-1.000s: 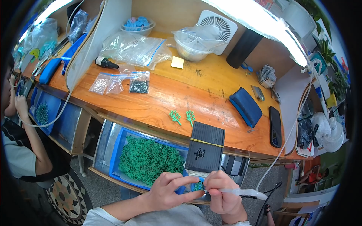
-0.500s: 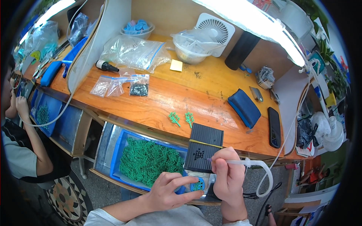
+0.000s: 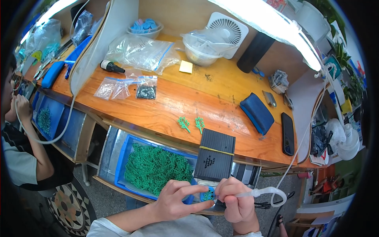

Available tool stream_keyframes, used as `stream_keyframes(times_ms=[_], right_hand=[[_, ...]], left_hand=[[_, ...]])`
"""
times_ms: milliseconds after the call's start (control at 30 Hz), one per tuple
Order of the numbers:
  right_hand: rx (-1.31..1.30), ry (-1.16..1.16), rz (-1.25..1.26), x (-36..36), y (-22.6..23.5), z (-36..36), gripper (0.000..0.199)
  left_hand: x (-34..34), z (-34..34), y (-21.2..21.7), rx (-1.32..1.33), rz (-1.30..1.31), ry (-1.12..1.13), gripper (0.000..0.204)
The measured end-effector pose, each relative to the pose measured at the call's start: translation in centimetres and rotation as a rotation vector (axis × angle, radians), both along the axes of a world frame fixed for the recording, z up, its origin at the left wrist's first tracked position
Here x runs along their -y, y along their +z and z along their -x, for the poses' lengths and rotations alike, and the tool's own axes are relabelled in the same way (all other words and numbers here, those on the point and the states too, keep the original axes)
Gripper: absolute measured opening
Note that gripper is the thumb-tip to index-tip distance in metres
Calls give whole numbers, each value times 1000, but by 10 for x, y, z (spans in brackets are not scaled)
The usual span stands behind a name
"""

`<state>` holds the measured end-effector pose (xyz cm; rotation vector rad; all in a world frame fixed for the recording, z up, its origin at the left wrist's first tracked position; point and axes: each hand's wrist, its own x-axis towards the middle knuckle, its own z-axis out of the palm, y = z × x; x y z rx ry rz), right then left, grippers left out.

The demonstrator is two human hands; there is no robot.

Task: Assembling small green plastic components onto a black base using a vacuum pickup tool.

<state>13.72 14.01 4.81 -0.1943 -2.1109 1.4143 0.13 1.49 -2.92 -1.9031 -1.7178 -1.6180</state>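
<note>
My left hand (image 3: 175, 201) grips a small blue pad (image 3: 207, 193), two fingers stretched along its edges and the thumb hidden. On the pad lies a green piece with ringed ends and dark dots. My right hand (image 3: 237, 199) pinches a pen-like suction tool joined to a clear tube (image 3: 272, 190). The tool's tip is close to the pad's right side and partly hidden by my fingers. Just beyond my hands sits a ridged black block (image 3: 217, 140) with a yellow rubber band round it and small black bits on its near half.
A blue tray (image 3: 120, 170) heaped with green branched pieces (image 3: 156, 168) rests in the open drawer left of the block. Two green branches (image 3: 183, 124) lie on the bench (image 3: 158, 114), with plastic bags, a blue pouch (image 3: 256, 113) and a phone (image 3: 288, 134). Another person sits at left.
My right hand has moved down from the black block to the blue pad, bringing the suction tool along. My left hand has stayed almost still. The neighbour's hands have risen.
</note>
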Motion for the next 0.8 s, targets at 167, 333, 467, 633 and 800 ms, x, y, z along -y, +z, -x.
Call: stream_keyframes(times_ms=[167, 333, 467, 633, 800], right_hand=[[14, 43, -14, 1, -1, -2, 32], [38, 48, -34, 0, 1, -2, 31], [63, 38, -55, 3, -1, -5, 28], [41, 43, -31, 3, -4, -6, 27], [9, 85, -47, 0, -9, -5, 26]], left_hand=[[-1, 1, -1, 2, -16, 15, 27], [-1, 1, 0, 5, -18, 5, 26], [0, 1, 0, 4, -13, -2, 26], [1, 2, -1, 4, -1, -6, 28], [3, 4, 0, 0, 5, -16, 28]])
